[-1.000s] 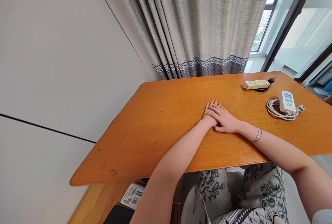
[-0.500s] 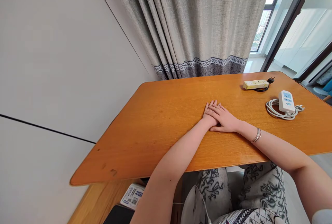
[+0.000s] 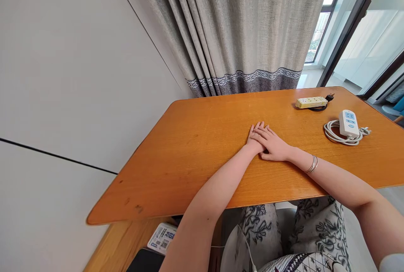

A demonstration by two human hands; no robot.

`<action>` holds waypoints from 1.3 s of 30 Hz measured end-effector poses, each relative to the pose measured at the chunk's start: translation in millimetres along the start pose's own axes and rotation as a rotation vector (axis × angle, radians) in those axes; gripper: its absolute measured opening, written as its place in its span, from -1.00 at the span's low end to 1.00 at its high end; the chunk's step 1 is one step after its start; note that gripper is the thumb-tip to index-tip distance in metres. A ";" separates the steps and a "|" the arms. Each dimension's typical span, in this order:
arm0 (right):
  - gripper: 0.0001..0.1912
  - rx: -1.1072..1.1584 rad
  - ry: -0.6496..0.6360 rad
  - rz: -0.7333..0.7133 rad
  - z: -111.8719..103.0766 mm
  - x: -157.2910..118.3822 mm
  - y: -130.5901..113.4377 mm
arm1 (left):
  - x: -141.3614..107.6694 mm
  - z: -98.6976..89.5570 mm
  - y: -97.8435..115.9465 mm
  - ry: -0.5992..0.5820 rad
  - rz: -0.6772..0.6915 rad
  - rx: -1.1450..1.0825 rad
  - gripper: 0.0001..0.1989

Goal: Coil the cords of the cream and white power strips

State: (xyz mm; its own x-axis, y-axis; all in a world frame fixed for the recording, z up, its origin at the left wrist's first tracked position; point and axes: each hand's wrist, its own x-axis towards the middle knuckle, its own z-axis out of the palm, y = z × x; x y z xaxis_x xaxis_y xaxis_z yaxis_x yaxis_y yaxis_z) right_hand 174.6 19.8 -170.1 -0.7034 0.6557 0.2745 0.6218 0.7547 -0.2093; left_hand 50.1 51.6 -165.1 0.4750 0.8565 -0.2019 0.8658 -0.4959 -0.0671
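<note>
My left hand lies flat on the orange-brown wooden table, its fingers stretched out and partly covered. Across the back of it rests my right hand, palm down with the fingers extended. Neither hand holds anything. Silver bangles circle my right wrist. To the right of my hands, a white power strip with blue socket panels sits on its coiled grey cable. Farther back is a pale yellow power strip with a black cord and plug.
A grey curtain hangs behind the table's far edge. White panels stand along the left side. Dark-framed glass doors are at the right. Below the table's near left corner are a printed white box and a dark object.
My right thumb has shifted slightly to the right, closer to its hand. Otherwise both hands remain stacked in the same place.
</note>
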 end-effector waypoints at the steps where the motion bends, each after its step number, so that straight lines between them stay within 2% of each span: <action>1: -0.19 0.004 -0.003 0.005 -0.2 -0.1 -0.2 | -0.1 0.3 0.0 0.002 0.000 0.002 -0.21; 14: -0.19 0.020 -0.013 -0.009 -1.3 -0.6 1.4 | 3.7 8.9 -2.5 0.047 -0.001 -0.029 -0.20; 23: -0.18 -0.012 0.012 -0.051 -0.4 -0.2 2.5 | -0.2 8.1 -2.5 0.061 0.005 -0.028 -0.16; 39: -0.17 -0.021 0.012 -0.041 3.2 -0.2 4.4 | 0.4 9.1 -2.3 0.082 -0.013 -0.051 -0.24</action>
State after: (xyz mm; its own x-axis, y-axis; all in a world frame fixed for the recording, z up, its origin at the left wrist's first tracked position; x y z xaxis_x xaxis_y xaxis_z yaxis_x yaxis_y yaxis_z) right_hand 176.4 23.1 -174.1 -0.7239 0.6240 0.2941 0.6000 0.7799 -0.1780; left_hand 46.9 51.7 -173.9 0.4728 0.8728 -0.1209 0.8780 -0.4783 -0.0195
